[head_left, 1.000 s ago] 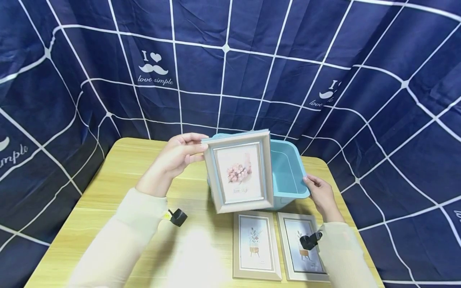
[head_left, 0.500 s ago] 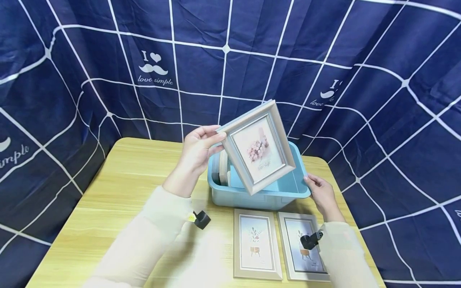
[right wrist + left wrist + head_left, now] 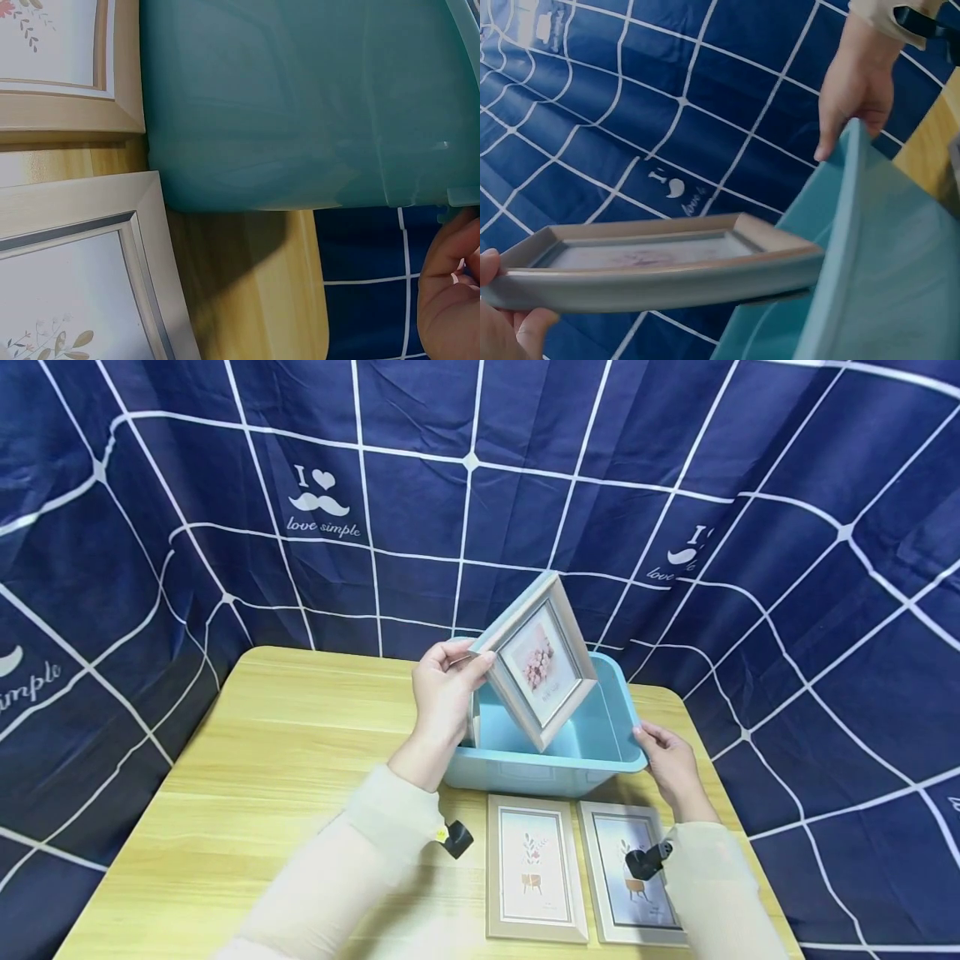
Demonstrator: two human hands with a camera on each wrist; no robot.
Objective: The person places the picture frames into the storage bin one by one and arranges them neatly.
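In the head view, the left hand (image 3: pixel 441 700) and its wrist cover the left end of the blue plastic bin (image 3: pixel 525 772) and most of a pale-edged item (image 3: pixel 476 725) inside, of which too little shows to identify it. The flower picture frame (image 3: pixel 542 662) hides part of the bin's far rim, and the caption under its blossoms is too small to read. A wrist camera (image 3: pixel 648 862) and the right sleeve (image 3: pixel 716 885) block part of the white plant picture frame (image 3: pixel 636 902). The left wrist view crops the left hand and blurs the flower print; the right wrist view crops the right hand (image 3: pixel 452 304).
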